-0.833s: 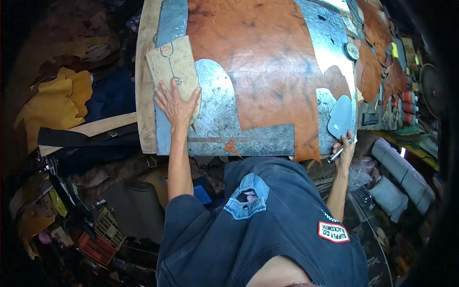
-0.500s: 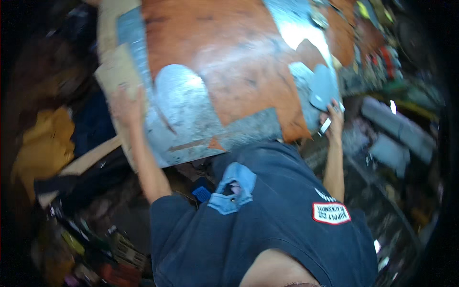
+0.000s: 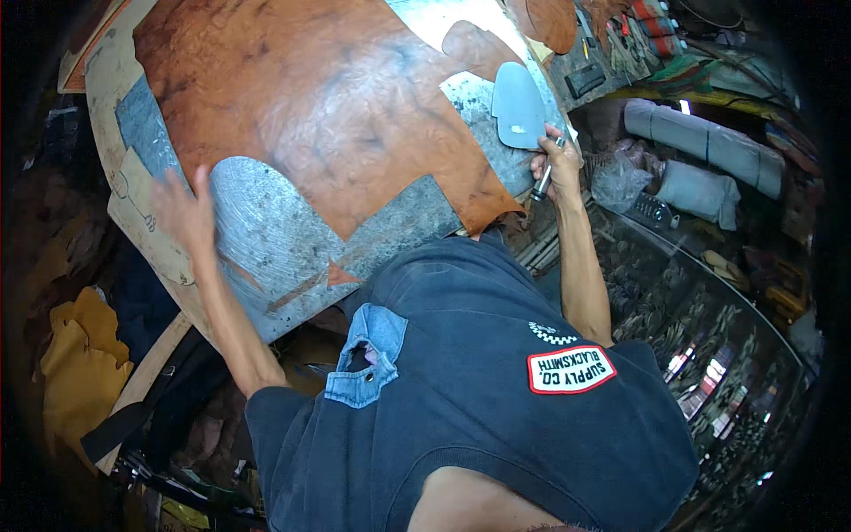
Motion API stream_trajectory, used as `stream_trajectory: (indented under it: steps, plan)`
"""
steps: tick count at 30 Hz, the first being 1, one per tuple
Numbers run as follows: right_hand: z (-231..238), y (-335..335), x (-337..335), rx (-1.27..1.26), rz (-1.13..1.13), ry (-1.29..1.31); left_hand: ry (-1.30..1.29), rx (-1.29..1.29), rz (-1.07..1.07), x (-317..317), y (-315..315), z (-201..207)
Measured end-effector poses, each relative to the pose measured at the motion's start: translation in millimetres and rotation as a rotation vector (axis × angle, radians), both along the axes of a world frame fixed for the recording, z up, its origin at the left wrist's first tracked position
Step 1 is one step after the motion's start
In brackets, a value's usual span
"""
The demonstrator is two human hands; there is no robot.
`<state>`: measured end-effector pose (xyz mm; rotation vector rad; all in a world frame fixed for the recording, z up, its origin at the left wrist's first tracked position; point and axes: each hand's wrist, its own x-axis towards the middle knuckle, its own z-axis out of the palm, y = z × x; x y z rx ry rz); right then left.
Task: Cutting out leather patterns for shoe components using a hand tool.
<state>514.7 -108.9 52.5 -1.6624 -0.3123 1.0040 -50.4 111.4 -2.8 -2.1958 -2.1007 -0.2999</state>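
Brown leather (image 3: 328,97): right of it, my right hand (image 3: 560,168) grips a silver tool (image 3: 540,188) and touches a grey template (image 3: 517,102), which could slip if pinched loosely; left of it, my left hand (image 3: 191,220) spreads, apparently empty.

A crowded leather workshop. A large mottled brown leather hide (image 3: 328,106), with curved and straight-sided cut-outs along its edges, is spread over a scuffed silvery metal sheet (image 3: 266,204) on a wooden-edged bench (image 3: 105,106). Just right of the hide is a smooth grey rounded flat template (image 3: 519,97); farther right of it are a cluster of slim hand tools (image 3: 620,49) and a long pale wrapped roll (image 3: 705,146). Well left of the hide lie crumpled mustard-yellow leather-like pieces (image 3: 84,355).
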Motion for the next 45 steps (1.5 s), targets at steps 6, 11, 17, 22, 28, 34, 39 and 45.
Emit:
stream_trajectory:
  steps: [6,11,17,22,28,34,39,45]
  plan:
    - [-6.5,-2.8,1.4,-0.008,-0.031,0.032,-0.052,-0.061,-0.368,186.5,-13.8,-10.4]
    - [1.9,-6.6,-1.0,0.015,-0.050,0.109,-0.194,-0.173,-0.689,268.9,-68.3,11.4]
    - [27.0,-28.1,23.3,-0.198,0.052,-0.097,0.082,-0.001,-0.061,147.4,4.4,-27.2]
    - [19.4,-28.9,43.5,-0.392,0.304,-0.775,0.013,-0.233,0.421,72.4,74.3,-17.4]
    - [17.9,70.5,39.9,-0.230,0.441,-1.168,-0.110,-0.264,0.279,44.9,142.7,-10.5]
    - [2.9,140.1,25.2,-0.429,0.615,-1.209,-1.067,-0.494,0.401,-14.2,164.7,-16.8]
    - [4.5,134.0,23.6,-0.488,0.530,-0.888,-1.215,-0.454,0.440,5.1,160.8,-7.8]
    - [-68.6,124.8,45.5,-0.258,0.331,-0.887,-1.684,-0.507,0.341,-25.3,267.6,-100.0]
